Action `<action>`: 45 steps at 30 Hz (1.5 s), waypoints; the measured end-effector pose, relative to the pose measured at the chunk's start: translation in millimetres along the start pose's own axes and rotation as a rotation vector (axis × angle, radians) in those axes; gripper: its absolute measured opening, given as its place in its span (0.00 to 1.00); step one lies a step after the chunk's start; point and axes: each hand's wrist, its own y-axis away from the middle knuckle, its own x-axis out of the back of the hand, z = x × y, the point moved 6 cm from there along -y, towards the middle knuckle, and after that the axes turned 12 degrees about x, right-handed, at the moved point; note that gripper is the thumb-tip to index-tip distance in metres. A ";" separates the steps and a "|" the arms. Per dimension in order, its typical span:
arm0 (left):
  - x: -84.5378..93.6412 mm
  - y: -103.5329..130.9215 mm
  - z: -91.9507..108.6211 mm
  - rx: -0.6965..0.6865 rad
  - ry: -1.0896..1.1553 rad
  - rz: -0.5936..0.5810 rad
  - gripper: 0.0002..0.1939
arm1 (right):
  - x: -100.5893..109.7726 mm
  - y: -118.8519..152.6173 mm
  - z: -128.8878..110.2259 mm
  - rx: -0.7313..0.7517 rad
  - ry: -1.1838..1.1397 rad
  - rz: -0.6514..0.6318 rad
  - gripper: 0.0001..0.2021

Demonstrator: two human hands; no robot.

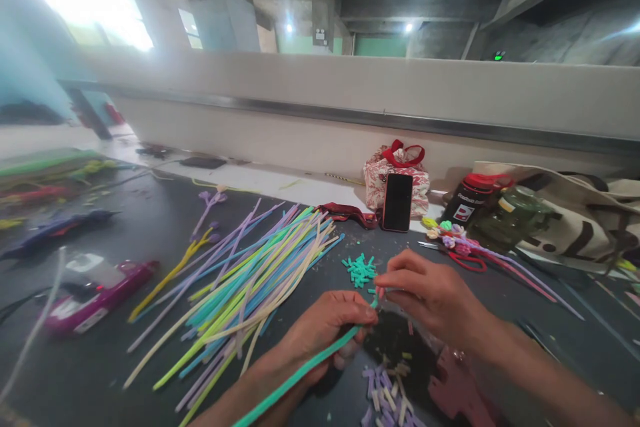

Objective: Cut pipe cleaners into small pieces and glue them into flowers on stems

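A long teal pipe cleaner (320,365) runs from the lower edge up through my left hand (335,320), whose fingers and thumb are closed around it near its tip. My right hand (430,293) is pinched at that tip. A tiny pinkish bit shows by its fingertips, too small to make out. Just beyond the hands lies a small pile of short teal pieces (361,271). Nearer to me are cut lilac and cream pieces (387,393). A large bundle of pastel pipe cleaners (250,280) is spread to the left of my hands.
On the left lie a purple glue gun (100,297) and a yellow stem with purple tips (175,273). A phone (397,202) leans on a patterned bag (373,177). Pipe-cleaner flowers (453,237), red-handled scissors (467,260), a dark bottle (465,200) and a canvas bag (575,213) are right.
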 end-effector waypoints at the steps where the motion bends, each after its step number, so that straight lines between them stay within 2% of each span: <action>1: 0.2 -0.5 -0.7 0.009 -0.003 0.002 0.07 | -0.3 -0.2 0.5 0.014 0.036 -0.017 0.12; 5: -0.1 -1.6 -1.6 0.007 -0.005 0.001 0.08 | -3.5 0.0 2.4 0.029 0.130 -0.043 0.10; 9: 0.3 -2.6 -1.7 -0.003 0.024 0.007 0.07 | -0.9 1.5 -0.4 0.035 0.080 0.021 0.10; 11: 1.6 -3.3 -1.6 -0.012 0.047 0.022 0.07 | 3.6 3.2 0.9 -0.023 -0.009 0.084 0.08; 15: 3.4 -3.8 -0.8 -0.025 0.073 0.063 0.07 | 10.0 11.6 12.0 -0.242 -0.200 0.266 0.04; 20: 0.6 -3.3 -1.7 -0.012 0.166 0.053 0.06 | -5.8 19.5 18.0 -0.359 -0.374 0.368 0.03; 26: 1.9 -4.1 -4.4 0.021 0.258 0.044 0.08 | -17.3 12.5 10.5 -0.346 -0.295 0.422 0.04; 31: 3.1 -3.7 -2.1 -0.006 0.272 0.027 0.06 | -18.1 5.9 8.4 -0.309 -0.269 0.418 0.04; 34: 4.0 -2.9 0.1 -0.030 0.245 0.040 0.07 | -21.5 6.3 11.6 -0.324 -0.339 0.372 0.03; 36: 3.8 -2.2 2.1 -0.054 0.225 0.050 0.07 | -27.2 8.9 16.1 -0.402 -0.486 0.331 0.03; 40: 3.5 -1.3 4.5 -0.102 0.171 0.092 0.07 | -46.5 21.0 22.8 -0.729 -0.893 0.261 0.10; 45: 2.8 -3.3 3.3 -0.117 0.092 0.106 0.09 | -52.4 27.2 21.5 -0.848 -0.974 0.220 0.11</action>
